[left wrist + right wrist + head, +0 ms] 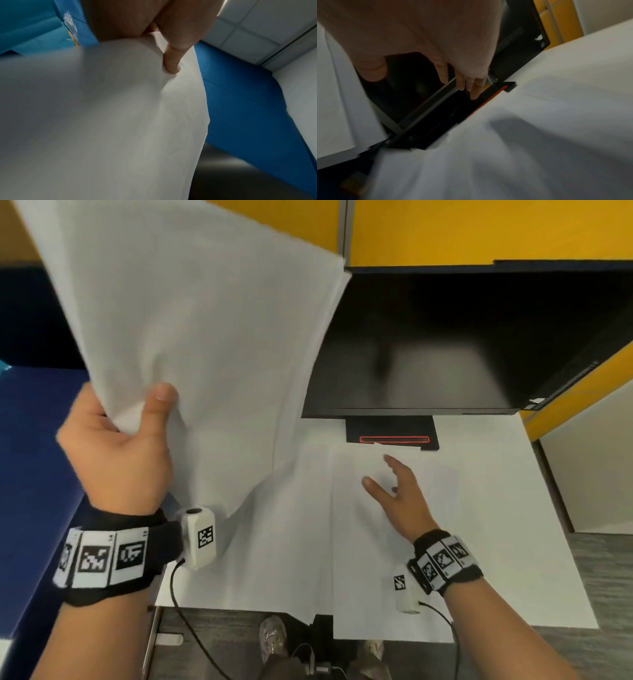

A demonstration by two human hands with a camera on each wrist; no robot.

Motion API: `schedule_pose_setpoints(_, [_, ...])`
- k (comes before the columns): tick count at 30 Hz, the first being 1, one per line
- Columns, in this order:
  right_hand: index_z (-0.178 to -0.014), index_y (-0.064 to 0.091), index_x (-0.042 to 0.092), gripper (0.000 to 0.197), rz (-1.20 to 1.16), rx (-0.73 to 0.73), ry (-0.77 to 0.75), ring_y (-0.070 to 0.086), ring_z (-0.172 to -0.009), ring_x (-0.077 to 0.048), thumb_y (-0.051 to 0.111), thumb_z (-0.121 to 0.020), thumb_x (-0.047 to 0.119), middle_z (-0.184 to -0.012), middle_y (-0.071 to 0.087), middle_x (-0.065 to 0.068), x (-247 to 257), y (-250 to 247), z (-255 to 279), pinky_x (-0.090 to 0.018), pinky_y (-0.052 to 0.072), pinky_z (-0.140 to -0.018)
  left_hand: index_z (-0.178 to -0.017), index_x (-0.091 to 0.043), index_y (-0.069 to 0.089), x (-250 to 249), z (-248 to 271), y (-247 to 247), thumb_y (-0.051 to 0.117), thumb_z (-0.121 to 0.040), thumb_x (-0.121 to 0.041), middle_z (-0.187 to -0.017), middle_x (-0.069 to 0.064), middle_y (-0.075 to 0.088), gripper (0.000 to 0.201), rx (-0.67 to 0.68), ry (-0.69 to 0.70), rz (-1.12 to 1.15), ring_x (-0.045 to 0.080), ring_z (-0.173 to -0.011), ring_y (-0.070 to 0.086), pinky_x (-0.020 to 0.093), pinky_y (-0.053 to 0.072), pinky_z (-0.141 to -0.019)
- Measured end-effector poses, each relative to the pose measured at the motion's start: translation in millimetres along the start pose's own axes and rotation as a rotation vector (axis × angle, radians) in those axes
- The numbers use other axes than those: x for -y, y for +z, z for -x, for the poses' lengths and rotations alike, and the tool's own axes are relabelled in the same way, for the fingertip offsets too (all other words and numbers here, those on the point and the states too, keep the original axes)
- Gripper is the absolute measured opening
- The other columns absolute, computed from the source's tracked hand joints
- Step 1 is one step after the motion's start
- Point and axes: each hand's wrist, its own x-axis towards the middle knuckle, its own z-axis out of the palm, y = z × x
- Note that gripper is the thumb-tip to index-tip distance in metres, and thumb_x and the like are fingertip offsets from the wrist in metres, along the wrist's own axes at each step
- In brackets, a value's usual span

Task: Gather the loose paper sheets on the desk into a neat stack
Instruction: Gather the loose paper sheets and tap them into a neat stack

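Note:
My left hand (137, 419) pinches a bundle of white paper sheets (205, 337) by a lower corner and holds it raised over the desk's left side; the left wrist view shows the thumb (171, 63) pressed on the paper (102, 121). More loose white sheets (359, 542) lie overlapping on the white desk (513, 491), some hanging over the near edge. My right hand (390, 484) hovers over these sheets with straight, spread fingers (476, 89) and holds nothing; whether it touches them is unclear.
A black monitor (462, 337) stands at the back of the desk, and its black base with a red stripe (394, 436) sits just beyond the sheets. A blue partition (34, 457) runs along the left. Yellow panels (479, 231) lie behind. Feet and cables show below the desk edge.

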Motion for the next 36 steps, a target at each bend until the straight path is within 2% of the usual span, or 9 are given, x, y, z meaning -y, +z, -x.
schedule_pose_setpoints(3, [-0.150,0.032,0.031,0.077,-0.242,0.104,-0.095,0.038,-0.137,-0.005,0.065,-0.084,0.056,-0.155,0.035,0.010,42,8,1,-0.030,0.038,-0.110,-0.103,-0.027,0.069,-11,-21,-1,0.070,-0.084,-0.052,-0.105,-0.010,0.073,0.031,-0.019,-0.024,0.083,0.013,-0.099,0.071,0.031,0.055,-0.085])
schedule_pose_setpoints(7, [-0.146,0.030,0.030,0.080,-0.578,0.158,-0.147,0.044,-0.138,-0.008,0.066,-0.076,0.049,-0.151,0.043,0.002,70,5,-1,-0.027,0.042,-0.108,-0.107,-0.014,0.069,7,-8,28,0.074,-0.085,-0.030,-0.102,-0.002,0.073,0.027,0.153,-0.128,-0.013,0.005,-0.088,0.069,0.021,0.054,-0.076])
schedule_pose_setpoints(10, [-0.151,0.026,0.028,0.099,-0.536,0.087,-0.035,0.041,-0.141,-0.015,0.074,-0.070,0.060,-0.152,0.043,0.001,51,2,-5,-0.041,0.036,-0.114,-0.110,-0.012,0.069,56,35,66,0.074,-0.087,-0.023,-0.097,-0.003,0.073,0.026,0.324,-0.393,-0.012,0.013,-0.087,0.070,0.022,0.057,-0.071])
schedule_pose_setpoints(12, [-0.153,0.021,0.029,0.103,-0.453,0.043,0.126,0.034,-0.144,-0.016,0.076,-0.071,0.059,-0.156,0.036,0.001,24,1,-4,-0.036,0.029,-0.116,-0.111,-0.012,0.067,99,73,88,0.072,-0.088,-0.022,-0.095,-0.002,0.073,0.026,0.438,-0.679,0.002,0.018,-0.089,0.071,0.019,0.056,-0.064])
schedule_pose_setpoints(15, [-0.153,0.024,0.023,0.092,-0.295,-0.001,0.309,0.038,-0.140,-0.019,0.078,-0.080,0.040,-0.144,0.042,-0.002,-20,1,4,-0.026,0.032,-0.102,-0.119,-0.013,0.063,154,130,113,0.076,-0.079,-0.043,-0.110,0.002,0.071,0.052,0.555,-0.879,-0.154,0.028,-0.105,0.068,0.037,0.055,-0.088])
schedule_pose_setpoints(20, [-0.142,0.040,0.021,0.073,-0.092,-0.082,0.376,0.057,-0.116,-0.024,0.079,-0.081,0.029,-0.124,0.058,-0.008,-79,-10,9,-0.035,0.047,-0.096,-0.138,-0.006,0.044,172,165,127,0.075,-0.083,-0.039,-0.127,-0.005,0.053,0.071,0.563,-0.898,-0.368,0.027,-0.121,0.056,0.027,0.041,-0.097])
schedule_pose_setpoints(27, [-0.145,0.036,0.005,0.078,0.356,-0.340,0.745,0.035,-0.129,-0.043,0.062,-0.085,0.048,-0.142,0.034,-0.023,-109,-54,-8,-0.052,0.037,-0.105,-0.126,-0.018,0.057,185,144,125,0.073,-0.071,-0.057,-0.118,-0.001,0.068,0.070,0.624,-0.798,-0.473,0.023,-0.104,0.066,0.032,0.052,-0.091])
schedule_pose_setpoints(33, [-0.149,0.032,0.014,0.067,0.179,-0.106,0.598,0.041,-0.129,-0.043,0.053,-0.091,0.039,-0.143,0.033,-0.020,-92,-23,-31,-0.051,0.038,-0.109,-0.133,-0.016,0.046,159,160,155,0.077,-0.079,-0.038,-0.117,-0.001,0.061,0.066,0.847,-0.765,-0.412,0.024,-0.108,0.061,0.023,0.042,-0.088])
schedule_pose_setpoints(36, [-0.153,0.024,0.014,0.082,0.336,-0.201,0.542,0.033,-0.132,-0.042,0.060,-0.087,0.047,-0.148,0.028,-0.019,-88,-21,-22,-0.051,0.032,-0.110,-0.133,-0.015,0.051,168,164,148,0.078,-0.077,-0.040,-0.124,-0.002,0.062,0.066,0.823,-0.822,-0.399,0.021,-0.111,0.061,0.030,0.047,-0.098])
